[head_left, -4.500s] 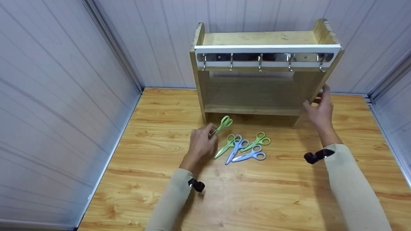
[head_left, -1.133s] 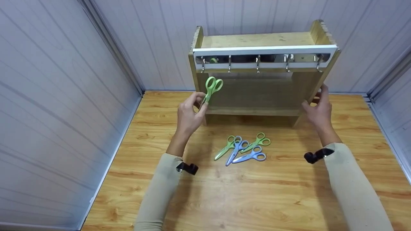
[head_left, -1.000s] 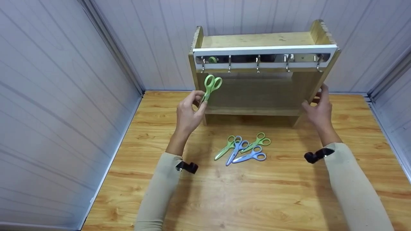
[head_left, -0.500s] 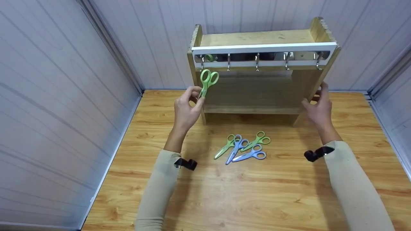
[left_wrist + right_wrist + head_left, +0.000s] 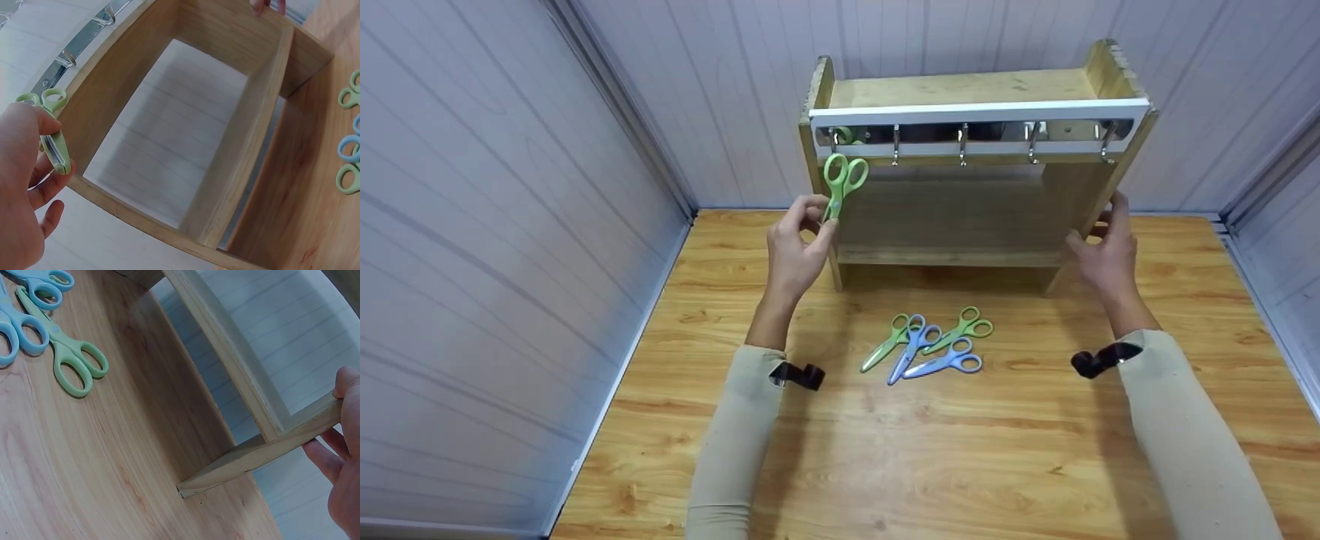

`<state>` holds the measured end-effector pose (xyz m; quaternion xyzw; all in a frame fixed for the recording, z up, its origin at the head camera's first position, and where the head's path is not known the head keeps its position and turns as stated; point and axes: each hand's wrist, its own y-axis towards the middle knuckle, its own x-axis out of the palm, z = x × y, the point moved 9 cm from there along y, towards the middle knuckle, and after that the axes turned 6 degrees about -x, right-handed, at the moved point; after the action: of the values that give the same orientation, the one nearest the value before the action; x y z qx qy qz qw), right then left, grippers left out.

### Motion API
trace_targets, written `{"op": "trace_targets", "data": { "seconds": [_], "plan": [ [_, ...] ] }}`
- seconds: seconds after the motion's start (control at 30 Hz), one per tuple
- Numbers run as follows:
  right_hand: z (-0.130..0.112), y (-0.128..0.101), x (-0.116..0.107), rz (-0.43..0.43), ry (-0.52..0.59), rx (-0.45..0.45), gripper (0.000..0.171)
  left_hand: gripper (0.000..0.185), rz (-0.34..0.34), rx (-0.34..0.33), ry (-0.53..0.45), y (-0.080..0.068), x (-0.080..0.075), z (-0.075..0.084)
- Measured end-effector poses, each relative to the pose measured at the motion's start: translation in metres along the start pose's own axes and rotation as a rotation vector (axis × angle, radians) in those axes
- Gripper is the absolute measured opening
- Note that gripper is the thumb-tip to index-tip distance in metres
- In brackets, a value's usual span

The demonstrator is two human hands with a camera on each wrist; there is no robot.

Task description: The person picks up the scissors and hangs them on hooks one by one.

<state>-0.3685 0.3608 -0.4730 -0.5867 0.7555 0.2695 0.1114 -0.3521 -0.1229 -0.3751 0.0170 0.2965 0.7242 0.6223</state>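
The left hand (image 5: 796, 251) pinches a pair of green scissors (image 5: 840, 180) by the closed blades between thumb and fingertips, handle loops uppermost, raised off the desk (image 5: 960, 457). The loops sit directly at the leftmost hook (image 5: 834, 141) of the metal hook rail (image 5: 982, 135) fixed across the front of the wooden rack (image 5: 971, 90); whether a loop is over the hook cannot be told. In the left wrist view the same scissors (image 5: 52, 132) are held just beside the rack's left upright, with the rail's hooks (image 5: 66, 58) close above. The right hand (image 5: 1102, 255) grips the rack's right side panel, thumb on the front edge and fingers curled behind it; the right wrist view shows the fingers (image 5: 340, 439) wrapped round the panel edge. Four more pairs lie on the desk in front of the rack, between the two forearms, touching and overlapping: two green scissors (image 5: 885, 345) (image 5: 964, 330) and two blue scissors (image 5: 911, 349) (image 5: 949, 364). The rack stands at the back of the desk against the panelled wall (image 5: 735, 75).
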Motion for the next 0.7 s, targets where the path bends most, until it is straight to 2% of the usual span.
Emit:
{"op": "trace_targets", "data": {
  "seconds": [0.17, 0.4, 0.7],
  "plan": [
    [0.0008, -0.0005, -0.0003, 0.0, 0.0, -0.004, 0.084, 0.023, -0.001, -0.009, -0.031, 0.0022, 0.0011, -0.0034],
    [-0.0015, -0.0012, -0.0037, 0.058, -0.001, -0.041, 0.083, 0.022, 0.0, -0.028, -0.04, 0.0047, 0.0029, -0.007],
    [-0.0006, -0.0012, -0.0032, 0.035, 0.011, -0.032, 0.084, 0.021, 0.012, -0.031, -0.04, 0.0043, 0.0043, -0.0103]
  ]
}}
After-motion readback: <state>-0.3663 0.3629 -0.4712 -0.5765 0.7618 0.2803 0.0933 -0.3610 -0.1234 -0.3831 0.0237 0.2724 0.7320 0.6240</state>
